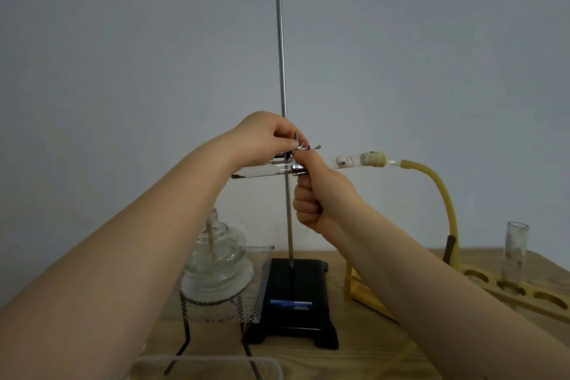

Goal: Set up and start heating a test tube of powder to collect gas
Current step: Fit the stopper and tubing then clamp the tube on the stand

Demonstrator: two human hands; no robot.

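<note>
Plain grey-white wall point(431, 55) fills the back, evenly lit, no shadows to speak of; a pale wooden table point(364, 358) runs along below it.

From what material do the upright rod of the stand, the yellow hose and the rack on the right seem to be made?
The upright rod looks like polished metal: it is thin, grey and carries a bright sheen. The yellow hose seems to be rubber or latex, since it is matte and bends in a soft curve. The rack appears to be light wood with a smooth finish, though no grain can be seen clearly.

Chemistry lab bench, retort stand point(282, 40), alcohol lamp point(216, 259), test-tube rack point(505, 290)
</note>
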